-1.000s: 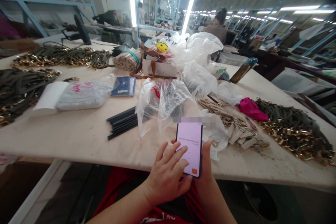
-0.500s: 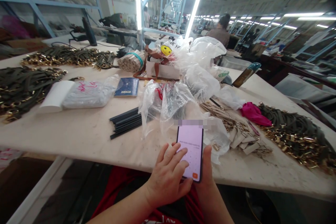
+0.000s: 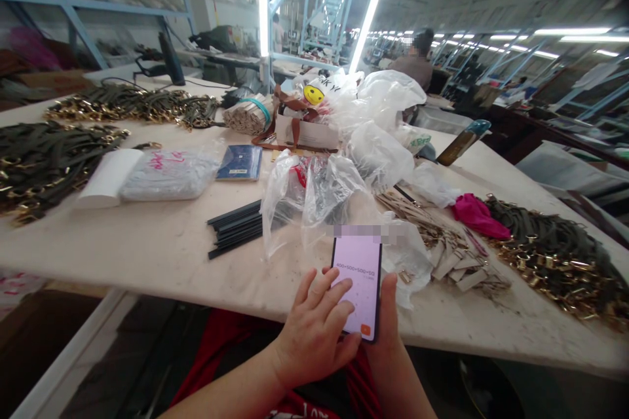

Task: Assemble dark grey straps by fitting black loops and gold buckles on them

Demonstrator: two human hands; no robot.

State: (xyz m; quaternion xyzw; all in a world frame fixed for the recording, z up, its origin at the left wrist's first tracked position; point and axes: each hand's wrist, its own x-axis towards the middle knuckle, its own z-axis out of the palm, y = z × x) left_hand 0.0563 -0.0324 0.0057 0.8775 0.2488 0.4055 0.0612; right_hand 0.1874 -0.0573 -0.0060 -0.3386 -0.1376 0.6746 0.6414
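A smartphone (image 3: pixel 360 278) with a lit pinkish screen showing a calculator sits upright at the near edge of the pale worktable (image 3: pixel 147 249). My right hand (image 3: pixel 386 321) grips it from behind and along its right side. My left hand (image 3: pixel 314 330) lies over the lower left of the screen, fingers spread, fingertips touching the glass. Just beyond the phone lie crumpled clear plastic bags (image 3: pixel 319 190) and a bundle of black strips (image 3: pixel 236 228).
Heaps of dark straps with gold hardware lie at left (image 3: pixel 44 160), back (image 3: pixel 132 105) and right (image 3: pixel 555 242). Tan tags (image 3: pixel 442 249), a pink cloth (image 3: pixel 479 216), a blue booklet (image 3: pixel 240 162), a wrapped white roll (image 3: pixel 147 177) and a bottle (image 3: pixel 459 142) crowd the table. A person sits beyond.
The view has shifted slightly, with the phone and hands a little lower in frame. The figures on the screen have changed. My hands keep the same hold.
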